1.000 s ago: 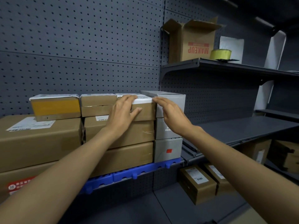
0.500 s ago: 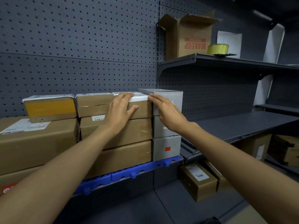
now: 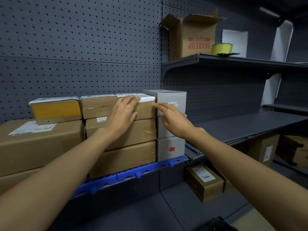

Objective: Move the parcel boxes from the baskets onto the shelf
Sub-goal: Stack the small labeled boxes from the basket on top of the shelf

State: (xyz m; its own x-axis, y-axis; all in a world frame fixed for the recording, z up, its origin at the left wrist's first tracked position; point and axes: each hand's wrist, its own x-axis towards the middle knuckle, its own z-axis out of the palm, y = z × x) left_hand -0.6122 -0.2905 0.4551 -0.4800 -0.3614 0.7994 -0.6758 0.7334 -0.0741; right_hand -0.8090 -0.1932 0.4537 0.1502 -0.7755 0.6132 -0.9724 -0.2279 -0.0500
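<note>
— Where's the parcel they were setting down?

— On the shelf (image 3: 168,161), top of the middle stack: the brown parcel box (image 3: 145,108) with the white label along its upper edge, wedged between another brown box (image 3: 98,106) and the grey box (image 3: 172,101).

— And the hands?

— The left hand (image 3: 122,114) lies flat on the parcel's front, fingers straight, their tips reaching the white top edge. A second ago the thumb was spread out to the side; now it sits closer in. The right hand (image 3: 171,117) has slid down: its fingertips were up along the top edge, and now they touch the parcel's right corner, lower, in front of the grey box. Fingers straight there too, nothing clasped.

— Did the box itself move?

— Not that I can tell. The open MAKEUP carton (image 3: 195,39) and the yellow tape roll (image 3: 221,48) sit on the upper shelf (image 3: 250,61) as before.
</note>
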